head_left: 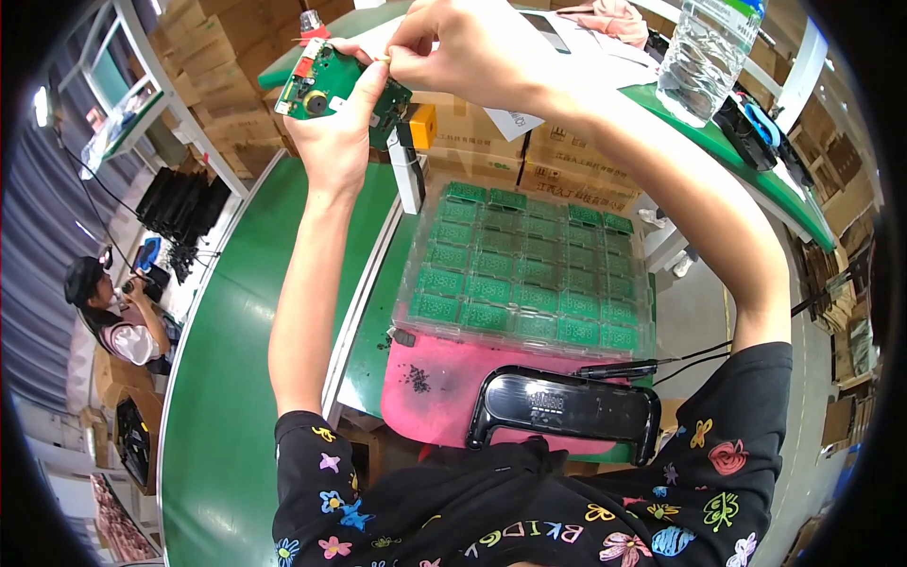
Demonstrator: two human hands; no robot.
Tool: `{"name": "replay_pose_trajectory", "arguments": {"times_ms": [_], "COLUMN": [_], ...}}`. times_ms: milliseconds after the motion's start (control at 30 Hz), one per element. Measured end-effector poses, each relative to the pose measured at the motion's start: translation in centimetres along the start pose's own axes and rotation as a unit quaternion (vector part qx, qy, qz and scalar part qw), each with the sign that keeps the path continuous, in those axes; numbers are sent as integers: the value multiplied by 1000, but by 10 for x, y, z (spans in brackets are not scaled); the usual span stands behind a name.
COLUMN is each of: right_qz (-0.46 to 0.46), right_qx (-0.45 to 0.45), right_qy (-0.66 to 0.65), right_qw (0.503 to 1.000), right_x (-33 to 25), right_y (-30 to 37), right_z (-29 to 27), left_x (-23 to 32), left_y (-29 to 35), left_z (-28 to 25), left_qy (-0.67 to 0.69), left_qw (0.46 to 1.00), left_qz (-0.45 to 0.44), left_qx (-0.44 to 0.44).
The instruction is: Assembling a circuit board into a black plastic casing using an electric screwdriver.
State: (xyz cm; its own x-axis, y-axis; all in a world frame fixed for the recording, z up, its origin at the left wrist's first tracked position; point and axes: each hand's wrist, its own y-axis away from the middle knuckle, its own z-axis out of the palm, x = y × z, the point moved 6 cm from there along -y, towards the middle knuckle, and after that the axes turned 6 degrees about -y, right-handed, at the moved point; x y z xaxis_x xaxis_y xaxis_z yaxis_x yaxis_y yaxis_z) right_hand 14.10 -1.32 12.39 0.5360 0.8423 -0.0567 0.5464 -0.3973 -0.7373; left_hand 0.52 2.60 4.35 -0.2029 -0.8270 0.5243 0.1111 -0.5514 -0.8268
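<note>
A green circuit board (351,76) is held up at the upper left, with my left hand (333,144) closed around its near edge and the thumb on its face. The board carries a red part, a round black part and several small components. My right hand (468,52) is pinched at the board's right side, close to my left thumb tip. A small pale thing seems to sit at those fingertips, too small to name. Below lies a clear plastic tray (404,300) filled with rows of small green circuit boards.
On the pink mat (425,416) rest a black plastic housing (567,408), a black pen-shaped tool (619,369) with a cable, and dark crumbs. A water bottle (709,61) stands at the upper right. Another person (132,326) works at far left beyond the green bench (241,378).
</note>
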Motion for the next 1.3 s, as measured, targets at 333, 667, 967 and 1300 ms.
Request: {"name": "replay_pose_trajectory", "arguments": {"times_ms": [333, 667, 967, 1300], "right_qz": [-1, -64, 6, -69], "right_qx": [-51, 30, -13, 6], "right_qy": [-65, -11, 31, 73], "right_qw": [997, 997, 999, 995], "right_x": [-7, -4, -3, 10], "right_y": [10, 12, 18, 25], "right_z": [2, 9, 17, 34], "left_x": [-22, -30, -32, -24], "left_y": [18, 23, 22, 32], "left_z": [-14, -5, -1, -2], "left_qy": [114, 158, 125, 92], "left_qw": [969, 956, 974, 984], "left_qz": [-193, -224, -142, -89], "left_qx": [108, 105, 125, 123]}}
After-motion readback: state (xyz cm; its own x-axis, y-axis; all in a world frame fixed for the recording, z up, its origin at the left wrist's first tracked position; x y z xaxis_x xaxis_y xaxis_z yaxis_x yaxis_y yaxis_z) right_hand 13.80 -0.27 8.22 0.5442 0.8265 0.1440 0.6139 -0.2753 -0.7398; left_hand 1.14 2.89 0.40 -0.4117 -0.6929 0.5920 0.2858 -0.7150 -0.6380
